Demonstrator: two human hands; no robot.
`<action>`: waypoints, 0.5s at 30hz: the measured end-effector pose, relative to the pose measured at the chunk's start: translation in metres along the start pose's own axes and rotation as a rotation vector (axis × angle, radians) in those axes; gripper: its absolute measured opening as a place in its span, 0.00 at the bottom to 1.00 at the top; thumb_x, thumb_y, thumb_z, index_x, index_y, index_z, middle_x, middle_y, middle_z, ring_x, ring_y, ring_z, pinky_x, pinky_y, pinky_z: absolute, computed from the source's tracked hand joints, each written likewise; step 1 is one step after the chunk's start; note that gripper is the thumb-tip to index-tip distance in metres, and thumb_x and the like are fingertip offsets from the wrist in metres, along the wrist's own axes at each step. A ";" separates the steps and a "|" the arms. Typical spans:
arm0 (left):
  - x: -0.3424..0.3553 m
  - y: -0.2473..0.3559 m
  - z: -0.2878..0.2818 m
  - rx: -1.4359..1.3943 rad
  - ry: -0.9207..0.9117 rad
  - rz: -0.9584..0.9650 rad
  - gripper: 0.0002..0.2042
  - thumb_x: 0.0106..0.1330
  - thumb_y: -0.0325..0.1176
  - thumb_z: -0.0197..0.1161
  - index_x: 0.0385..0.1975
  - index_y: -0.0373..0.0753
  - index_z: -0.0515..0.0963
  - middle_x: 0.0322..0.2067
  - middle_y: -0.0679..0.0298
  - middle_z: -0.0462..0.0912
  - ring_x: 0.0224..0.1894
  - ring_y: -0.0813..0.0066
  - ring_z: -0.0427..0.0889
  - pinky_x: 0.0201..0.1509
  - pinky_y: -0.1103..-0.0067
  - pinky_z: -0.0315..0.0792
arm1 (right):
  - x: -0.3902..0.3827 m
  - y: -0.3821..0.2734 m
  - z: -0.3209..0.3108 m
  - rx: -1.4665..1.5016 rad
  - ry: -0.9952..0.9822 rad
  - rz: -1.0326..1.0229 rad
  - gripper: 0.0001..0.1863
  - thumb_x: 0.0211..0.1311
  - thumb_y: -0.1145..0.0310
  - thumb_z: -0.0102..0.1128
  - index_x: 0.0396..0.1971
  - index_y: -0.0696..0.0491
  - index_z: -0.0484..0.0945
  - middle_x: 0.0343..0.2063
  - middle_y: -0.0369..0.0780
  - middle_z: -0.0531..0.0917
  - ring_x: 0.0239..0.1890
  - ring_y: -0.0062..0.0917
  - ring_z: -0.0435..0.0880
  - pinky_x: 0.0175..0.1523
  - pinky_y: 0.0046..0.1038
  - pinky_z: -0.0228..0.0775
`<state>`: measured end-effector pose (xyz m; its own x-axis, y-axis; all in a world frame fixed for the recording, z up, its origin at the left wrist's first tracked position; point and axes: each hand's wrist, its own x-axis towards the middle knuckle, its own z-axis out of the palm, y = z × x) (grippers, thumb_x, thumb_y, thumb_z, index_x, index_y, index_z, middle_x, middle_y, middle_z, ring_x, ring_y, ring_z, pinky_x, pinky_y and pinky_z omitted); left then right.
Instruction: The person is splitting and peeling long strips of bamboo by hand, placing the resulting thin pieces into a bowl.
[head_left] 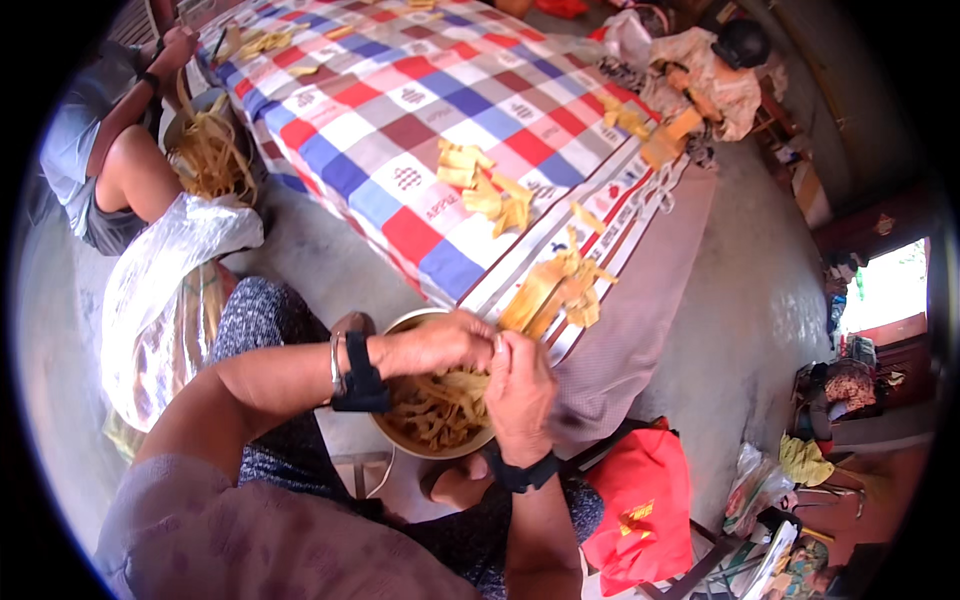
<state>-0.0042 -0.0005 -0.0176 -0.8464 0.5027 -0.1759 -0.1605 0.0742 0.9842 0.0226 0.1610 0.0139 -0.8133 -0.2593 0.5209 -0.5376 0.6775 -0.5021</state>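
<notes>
My left hand [440,343] and my right hand [520,385] meet over a round beige bowl [400,440] full of yellow-brown strips [440,410]. Both hands pinch a strip between their fingers at the bowl's far rim. Each wrist wears a black band. Just beyond the hands, a small heap of yellow strips [555,290] lies on the edge of a chequered cloth [400,130] spread on the floor. More yellow pieces [485,185] lie farther out on the cloth.
Another person [110,150] sits at the upper left beside a bowl of long yellow strips [210,150]. A shiny plastic bag [165,290] lies at my left. A red bag [640,500] rests at my right. Clutter lines the right side.
</notes>
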 end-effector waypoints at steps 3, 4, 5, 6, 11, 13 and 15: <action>-0.011 0.021 0.003 -0.205 -0.154 -0.117 0.10 0.67 0.33 0.57 0.24 0.35 0.74 0.14 0.72 0.66 0.16 0.86 0.63 0.19 0.84 0.56 | -0.007 0.009 0.000 0.002 -0.075 0.141 0.06 0.66 0.68 0.55 0.40 0.53 0.75 0.24 0.49 0.81 0.27 0.47 0.82 0.29 0.40 0.73; -0.014 0.023 0.000 -0.189 -0.212 -0.128 0.10 0.67 0.33 0.57 0.24 0.35 0.74 0.14 0.72 0.66 0.16 0.86 0.63 0.19 0.84 0.56 | -0.006 0.011 -0.002 0.011 -0.111 0.171 0.06 0.67 0.68 0.55 0.40 0.53 0.75 0.23 0.50 0.81 0.26 0.49 0.82 0.28 0.41 0.72; -0.018 0.027 -0.003 -0.172 -0.268 -0.138 0.10 0.67 0.34 0.58 0.24 0.35 0.74 0.14 0.72 0.66 0.15 0.86 0.63 0.20 0.84 0.57 | -0.004 0.012 -0.006 0.021 -0.070 0.147 0.06 0.67 0.66 0.56 0.37 0.53 0.76 0.21 0.50 0.80 0.25 0.47 0.82 0.27 0.39 0.72; -0.019 0.029 -0.006 -0.154 -0.323 -0.148 0.11 0.67 0.34 0.58 0.25 0.35 0.74 0.14 0.72 0.66 0.15 0.86 0.63 0.20 0.84 0.57 | -0.001 0.015 -0.011 0.018 -0.106 0.153 0.07 0.66 0.66 0.57 0.35 0.53 0.76 0.20 0.50 0.80 0.24 0.46 0.82 0.27 0.39 0.71; -0.020 0.031 -0.024 0.094 -0.115 0.028 0.05 0.62 0.29 0.65 0.30 0.35 0.81 0.21 0.72 0.78 0.25 0.87 0.73 0.26 0.82 0.66 | -0.003 0.021 -0.024 0.163 -0.229 0.206 0.12 0.65 0.62 0.60 0.28 0.55 0.75 0.13 0.42 0.76 0.14 0.34 0.75 0.22 0.31 0.64; -0.019 0.040 -0.029 0.079 -0.091 0.047 0.05 0.63 0.29 0.66 0.32 0.34 0.81 0.24 0.72 0.80 0.29 0.88 0.74 0.33 0.84 0.68 | -0.007 0.024 -0.027 0.376 -0.305 0.289 0.12 0.66 0.61 0.59 0.31 0.56 0.75 0.13 0.37 0.75 0.14 0.27 0.71 0.22 0.27 0.62; -0.018 0.053 -0.026 0.001 -0.070 0.034 0.06 0.64 0.29 0.65 0.33 0.33 0.81 0.27 0.71 0.82 0.33 0.89 0.75 0.37 0.86 0.69 | -0.012 0.027 -0.031 0.692 -0.407 0.428 0.13 0.68 0.62 0.58 0.35 0.58 0.77 0.15 0.33 0.74 0.16 0.18 0.68 0.23 0.22 0.60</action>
<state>-0.0108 -0.0283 0.0372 -0.8136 0.5642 -0.1404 -0.1316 0.0565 0.9897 0.0246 0.2039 0.0158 -0.9195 -0.3925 -0.0233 -0.0783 0.2410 -0.9674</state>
